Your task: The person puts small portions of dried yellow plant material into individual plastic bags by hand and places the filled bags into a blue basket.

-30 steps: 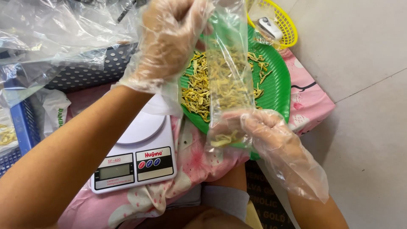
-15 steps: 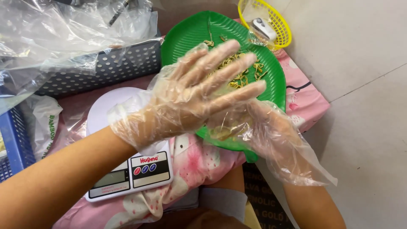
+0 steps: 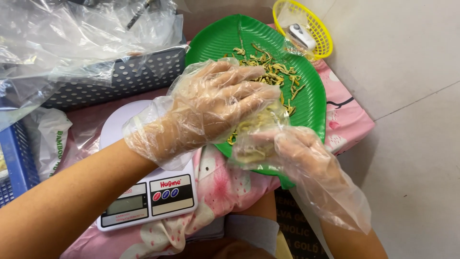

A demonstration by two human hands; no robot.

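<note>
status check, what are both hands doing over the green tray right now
Left hand flat over small clear bag. Right hand grips bag from below. Dried yellow strips loose on green tray. Nothing blocking.

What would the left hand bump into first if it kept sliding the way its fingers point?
Probably the yellow-green dried bits lying on the green leaf-shaped tray, since the left hand points right across it; its height above them is unclear.

Small home-style food packing spot, not a factory line.
Digital kitchen scale (image 3: pixel 143 192) on a worktop (image 3: pixel 345 120) covered with pink floral cloth, green leaf-shaped tray (image 3: pixel 311 100) of dried yellowish strips (image 3: pixel 273 74), loose clear plastic bags (image 3: pixel 72 38), perforated grey crate (image 3: pixel 120 79), yellow basket (image 3: pixel 321 36) at far right corner, tiled floor (image 3: pixel 412 144), disposable gloves worn.
</note>
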